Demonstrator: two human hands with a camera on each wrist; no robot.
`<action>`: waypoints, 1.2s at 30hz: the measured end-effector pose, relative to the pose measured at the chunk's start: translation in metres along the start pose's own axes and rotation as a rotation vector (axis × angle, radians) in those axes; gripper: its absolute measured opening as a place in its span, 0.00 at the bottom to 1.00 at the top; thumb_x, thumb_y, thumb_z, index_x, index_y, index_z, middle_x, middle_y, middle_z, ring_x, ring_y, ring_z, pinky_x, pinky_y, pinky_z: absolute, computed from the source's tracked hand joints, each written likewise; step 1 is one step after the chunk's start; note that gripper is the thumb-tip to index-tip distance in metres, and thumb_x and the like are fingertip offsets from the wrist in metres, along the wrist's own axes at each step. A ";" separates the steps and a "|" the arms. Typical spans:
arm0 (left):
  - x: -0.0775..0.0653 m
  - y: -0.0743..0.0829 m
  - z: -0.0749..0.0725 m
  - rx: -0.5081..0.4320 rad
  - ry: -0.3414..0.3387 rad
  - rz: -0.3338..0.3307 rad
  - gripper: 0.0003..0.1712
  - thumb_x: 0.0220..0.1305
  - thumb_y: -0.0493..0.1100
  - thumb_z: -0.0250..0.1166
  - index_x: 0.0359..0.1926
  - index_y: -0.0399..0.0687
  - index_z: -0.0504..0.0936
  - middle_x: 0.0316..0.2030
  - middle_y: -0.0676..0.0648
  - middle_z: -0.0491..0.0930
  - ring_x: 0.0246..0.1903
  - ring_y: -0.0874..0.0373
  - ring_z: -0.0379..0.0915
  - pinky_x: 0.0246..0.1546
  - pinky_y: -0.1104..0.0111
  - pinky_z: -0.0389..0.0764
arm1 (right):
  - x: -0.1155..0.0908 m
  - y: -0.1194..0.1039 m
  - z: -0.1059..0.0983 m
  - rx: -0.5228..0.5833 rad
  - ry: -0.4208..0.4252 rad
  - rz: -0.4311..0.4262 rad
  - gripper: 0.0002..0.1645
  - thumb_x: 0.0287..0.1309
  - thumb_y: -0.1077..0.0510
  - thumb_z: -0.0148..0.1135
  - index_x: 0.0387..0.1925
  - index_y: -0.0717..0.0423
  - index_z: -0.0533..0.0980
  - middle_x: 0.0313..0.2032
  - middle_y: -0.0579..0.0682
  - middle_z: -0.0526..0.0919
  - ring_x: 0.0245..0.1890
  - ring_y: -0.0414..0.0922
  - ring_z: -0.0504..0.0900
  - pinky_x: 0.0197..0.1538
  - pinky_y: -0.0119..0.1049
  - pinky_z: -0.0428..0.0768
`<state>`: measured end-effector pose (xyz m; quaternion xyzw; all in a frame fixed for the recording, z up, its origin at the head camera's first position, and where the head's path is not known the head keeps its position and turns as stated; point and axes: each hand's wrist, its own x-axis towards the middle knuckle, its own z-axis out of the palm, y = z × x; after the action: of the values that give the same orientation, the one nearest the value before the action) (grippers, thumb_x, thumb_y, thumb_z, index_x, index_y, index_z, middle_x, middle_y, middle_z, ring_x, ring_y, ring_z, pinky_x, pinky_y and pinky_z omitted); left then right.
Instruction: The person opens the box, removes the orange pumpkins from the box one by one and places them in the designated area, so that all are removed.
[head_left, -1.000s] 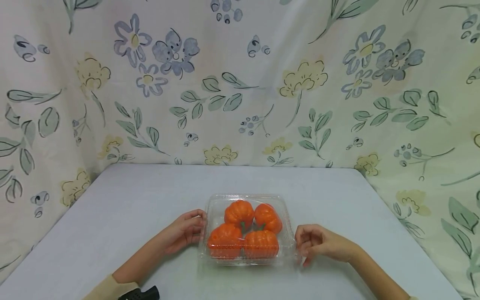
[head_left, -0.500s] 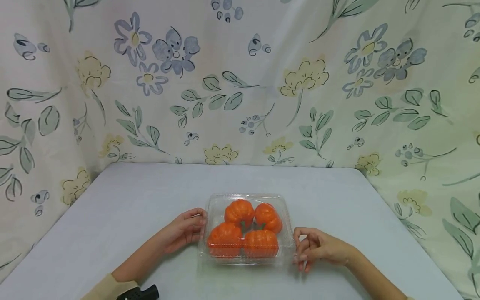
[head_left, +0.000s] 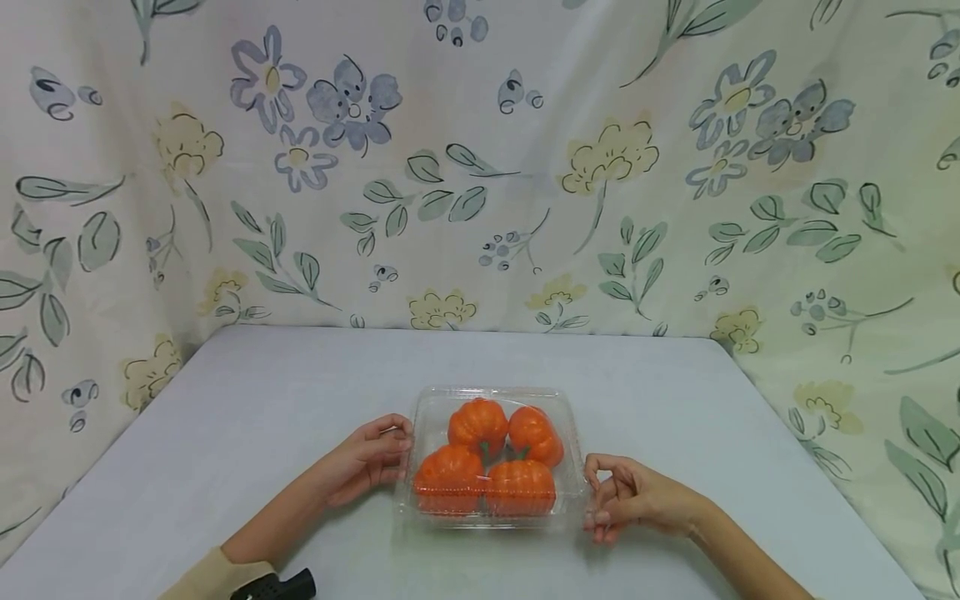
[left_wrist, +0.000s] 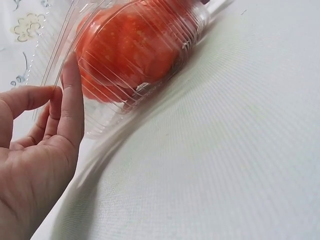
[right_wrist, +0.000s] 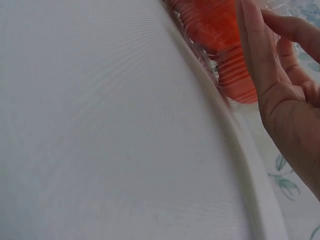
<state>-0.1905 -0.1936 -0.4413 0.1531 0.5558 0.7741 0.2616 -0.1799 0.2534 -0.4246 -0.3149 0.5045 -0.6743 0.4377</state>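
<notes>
A closed clear plastic clamshell box point(head_left: 495, 522) sits on the white table. Inside are several orange pumpkins point(head_left: 521, 487) with ribbed sides and small green stems. At the box's left edge, my left hand point(head_left: 366, 463) pinches the rim between thumb and fingers; the left wrist view shows this grip point(left_wrist: 45, 135) close up, other fingers along the box's side. My right hand point(head_left: 645, 500) pinches the front part of the right edge. In the right wrist view its fingers point(right_wrist: 260, 55) lie against the ribbed wall and partly hide the contact.
The white-covered table point(head_left: 300, 375) extends on all sides of the box. Behind it and at both sides hangs a floral curtain point(head_left: 480, 167). A black device point(head_left: 276, 586) is strapped at the left wrist, by a beige sleeve point(head_left: 217, 577).
My right hand has shifted slightly left and its fingers have come together on the box's right edge. The left hand and the box have hardly moved.
</notes>
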 end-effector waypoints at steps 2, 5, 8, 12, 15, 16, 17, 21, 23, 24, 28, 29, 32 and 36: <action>0.000 0.000 0.000 0.000 -0.006 0.004 0.09 0.79 0.32 0.52 0.50 0.51 0.73 0.39 0.55 0.78 0.39 0.62 0.80 0.43 0.71 0.87 | 0.000 0.001 0.000 0.001 0.012 -0.005 0.20 0.69 0.77 0.51 0.48 0.49 0.68 0.45 0.50 0.91 0.44 0.41 0.91 0.48 0.34 0.89; 0.000 -0.001 -0.001 -0.004 -0.014 0.018 0.10 0.80 0.32 0.51 0.50 0.51 0.74 0.39 0.56 0.78 0.38 0.63 0.80 0.43 0.71 0.87 | 0.001 0.001 0.002 -0.013 0.041 -0.011 0.20 0.68 0.77 0.50 0.47 0.49 0.71 0.43 0.49 0.91 0.43 0.41 0.90 0.48 0.33 0.88; 0.001 -0.001 -0.001 -0.008 -0.014 0.036 0.10 0.80 0.32 0.50 0.50 0.51 0.74 0.39 0.56 0.78 0.38 0.64 0.80 0.43 0.72 0.87 | 0.002 0.000 0.005 -0.031 0.070 -0.022 0.19 0.66 0.76 0.49 0.46 0.51 0.73 0.42 0.48 0.91 0.42 0.41 0.90 0.48 0.33 0.88; 0.001 -0.001 -0.001 -0.004 -0.006 0.043 0.10 0.80 0.32 0.50 0.50 0.52 0.74 0.40 0.56 0.78 0.38 0.64 0.80 0.43 0.72 0.87 | 0.002 0.000 0.006 -0.044 0.096 -0.017 0.18 0.67 0.75 0.50 0.46 0.51 0.75 0.42 0.47 0.91 0.44 0.40 0.90 0.50 0.34 0.88; 0.001 -0.001 -0.002 -0.002 0.002 0.036 0.10 0.80 0.32 0.51 0.50 0.52 0.74 0.40 0.55 0.78 0.38 0.63 0.80 0.43 0.72 0.87 | 0.002 0.000 0.006 -0.047 0.111 0.002 0.17 0.68 0.75 0.51 0.45 0.50 0.74 0.43 0.48 0.92 0.48 0.42 0.90 0.51 0.35 0.88; 0.000 -0.001 -0.002 -0.001 0.006 0.034 0.10 0.80 0.32 0.51 0.50 0.52 0.74 0.40 0.55 0.78 0.38 0.63 0.80 0.43 0.72 0.87 | 0.002 -0.001 0.007 -0.050 0.109 0.003 0.17 0.68 0.75 0.51 0.45 0.50 0.74 0.44 0.49 0.92 0.49 0.43 0.90 0.52 0.35 0.88; 0.000 0.000 -0.002 0.000 0.008 0.032 0.10 0.80 0.32 0.51 0.50 0.52 0.74 0.40 0.55 0.78 0.38 0.63 0.80 0.43 0.72 0.87 | 0.003 -0.001 0.007 -0.054 0.099 -0.004 0.17 0.69 0.75 0.50 0.46 0.51 0.73 0.45 0.49 0.92 0.50 0.44 0.90 0.52 0.35 0.88; -0.001 0.000 -0.002 0.004 0.016 0.027 0.10 0.80 0.33 0.51 0.50 0.52 0.75 0.40 0.55 0.78 0.37 0.63 0.80 0.43 0.72 0.87 | 0.004 -0.001 0.009 -0.060 0.087 -0.016 0.16 0.69 0.74 0.51 0.45 0.51 0.72 0.46 0.50 0.92 0.50 0.44 0.90 0.53 0.34 0.87; -0.001 0.001 -0.002 0.006 0.018 0.025 0.10 0.80 0.33 0.52 0.50 0.52 0.75 0.40 0.55 0.79 0.37 0.63 0.80 0.43 0.72 0.87 | 0.004 0.000 0.009 -0.061 0.079 -0.029 0.15 0.69 0.75 0.50 0.45 0.52 0.72 0.46 0.49 0.92 0.50 0.43 0.90 0.54 0.35 0.87; -0.001 0.001 -0.002 0.006 0.019 0.025 0.10 0.80 0.33 0.52 0.50 0.52 0.75 0.40 0.55 0.79 0.38 0.63 0.80 0.43 0.72 0.87 | 0.004 0.000 0.009 -0.060 0.076 -0.035 0.14 0.69 0.75 0.50 0.44 0.53 0.72 0.46 0.49 0.92 0.51 0.44 0.90 0.54 0.35 0.87; 0.000 0.001 -0.001 0.004 0.027 0.021 0.10 0.80 0.33 0.52 0.50 0.52 0.75 0.40 0.55 0.79 0.37 0.63 0.80 0.43 0.72 0.87 | 0.005 0.003 0.007 -0.076 0.061 -0.062 0.07 0.70 0.75 0.50 0.42 0.64 0.67 0.45 0.49 0.91 0.51 0.44 0.90 0.56 0.38 0.87; 0.000 0.001 -0.001 0.003 0.030 0.018 0.10 0.80 0.33 0.53 0.50 0.52 0.75 0.40 0.55 0.78 0.37 0.63 0.80 0.43 0.72 0.87 | 0.005 0.004 0.007 -0.084 0.065 -0.063 0.06 0.70 0.75 0.50 0.42 0.64 0.67 0.44 0.49 0.91 0.50 0.44 0.90 0.56 0.38 0.87; 0.000 0.001 -0.001 0.002 0.044 0.006 0.10 0.80 0.33 0.53 0.50 0.52 0.75 0.39 0.55 0.78 0.36 0.64 0.80 0.42 0.72 0.87 | 0.005 0.006 0.006 -0.107 0.081 -0.060 0.09 0.69 0.75 0.51 0.41 0.60 0.68 0.43 0.48 0.91 0.49 0.43 0.90 0.54 0.37 0.87; 0.000 0.002 -0.001 0.011 0.058 -0.005 0.09 0.80 0.33 0.54 0.50 0.52 0.76 0.40 0.56 0.78 0.37 0.63 0.80 0.42 0.73 0.87 | 0.006 0.005 0.006 -0.113 0.077 -0.072 0.08 0.70 0.75 0.50 0.41 0.62 0.68 0.44 0.49 0.91 0.48 0.43 0.90 0.53 0.35 0.87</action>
<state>-0.1913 -0.1945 -0.4400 0.1305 0.5678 0.7745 0.2465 -0.1758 0.2452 -0.4283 -0.3308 0.5468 -0.6716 0.3749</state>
